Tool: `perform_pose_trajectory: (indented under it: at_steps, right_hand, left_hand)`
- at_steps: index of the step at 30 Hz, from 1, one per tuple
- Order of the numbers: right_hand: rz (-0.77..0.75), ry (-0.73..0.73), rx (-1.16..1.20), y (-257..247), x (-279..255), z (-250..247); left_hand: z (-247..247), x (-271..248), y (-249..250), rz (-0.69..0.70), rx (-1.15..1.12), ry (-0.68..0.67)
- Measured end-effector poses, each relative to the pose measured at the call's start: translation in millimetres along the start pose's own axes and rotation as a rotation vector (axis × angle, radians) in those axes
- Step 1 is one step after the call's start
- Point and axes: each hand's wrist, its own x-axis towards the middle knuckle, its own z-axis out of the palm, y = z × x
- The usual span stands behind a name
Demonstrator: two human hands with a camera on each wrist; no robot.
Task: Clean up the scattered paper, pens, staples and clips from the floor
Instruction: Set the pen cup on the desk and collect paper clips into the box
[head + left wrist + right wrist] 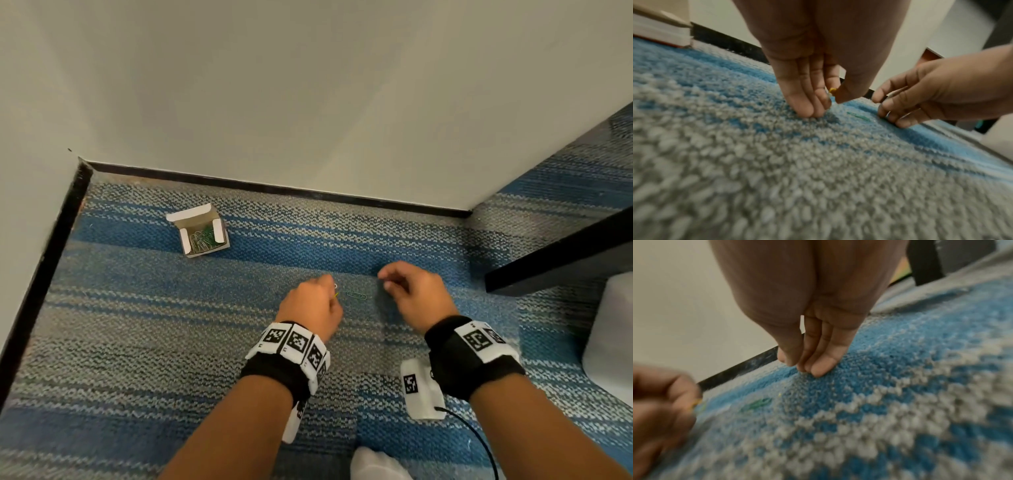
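Note:
My left hand (333, 294) hovers low over the striped carpet and pinches a yellow paper clip (832, 89) between thumb and fingers, with a pale clip beside it. A green paper clip (356, 295) lies flat on the carpet between my hands; it also shows in the left wrist view as the green clip (858, 116) and, blurred, in the right wrist view as the green clip (756, 404). My right hand (383, 279) is just right of it, fingertips (819, 369) down on the carpet and pinched with the thumb on what looks like a thin silvery clip (888, 113).
An open cardboard box (202, 236) holding several clips stands on the carpet at the far left near the black skirting board (274, 186). A dark furniture edge (561, 263) and a white object (613, 335) stand at the right. A cable (479, 442) trails from my right wrist.

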Motion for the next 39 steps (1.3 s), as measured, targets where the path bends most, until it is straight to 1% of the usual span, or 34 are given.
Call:
perform_pose_trajectory:
  at_steps: [2, 4, 7, 10, 12, 14, 18, 20, 22, 23, 25, 26, 28, 33, 37, 39]
  right_hand:
    - [-0.102, -0.078, -0.101, -9, 0, 6]
    - [-0.156, -0.153, -0.214, -19, 1, 18]
    - [-0.132, -0.128, -0.264, -27, 7, 27]
    - [-0.139, -0.092, -0.191, -33, 10, 30]
    - [-0.175, -0.100, -0.123, -39, 11, 33]
    - [-0.208, -0.144, -0.131, -43, 13, 39]
    - [-0.208, -0.216, -0.350, -46, 16, 51]
    - [-0.204, -0.226, -0.409, -50, 18, 55]
    - [-0.211, -0.215, -0.423, -56, 19, 57]
    - [-0.204, -0.207, -0.391, -62, 20, 58]
    - [-0.180, -0.182, -0.215, -78, 24, 61]
    - [-0.171, -0.177, -0.115, -88, 28, 64]
    - [-0.166, -0.201, 0.013, -112, 38, 70]
    - [-0.173, -0.272, 0.060, -174, 72, 83]
    - [-0.188, -0.280, 0.056, -210, 90, 96]
    - [-0.162, -0.270, 0.068, -222, 93, 103]
  left_hand:
    - [1, 1, -3, -0.005, -0.033, 0.018]
    - [1, 1, -6, 0.018, -0.082, 0.014]
    - [-1, -1, -12, -0.002, -0.183, 0.012]
    - [-7, -3, -22, -0.052, -0.226, 0.063]
    - [-12, -4, -29, -0.082, -0.247, 0.120]
    - [-17, -4, -35, -0.123, -0.287, 0.182]
    - [-34, -11, -48, -0.190, -0.402, 0.298]
    - [-47, -15, -58, -0.258, -0.460, 0.408]
    - [-59, -17, -73, -0.354, -0.470, 0.531]
    - [-65, -18, -80, -0.396, -0.459, 0.588]
    - [-74, -17, -97, -0.450, -0.432, 0.666]
    - [-79, -16, -103, -0.464, -0.426, 0.672]
    - [-86, -12, -114, -0.476, -0.402, 0.639]
    - [-92, 4, -135, -0.482, -0.254, 0.621]
    - [-95, 11, -141, -0.436, -0.301, 0.680]
    - [-97, 12, -142, -0.431, -0.344, 0.697]
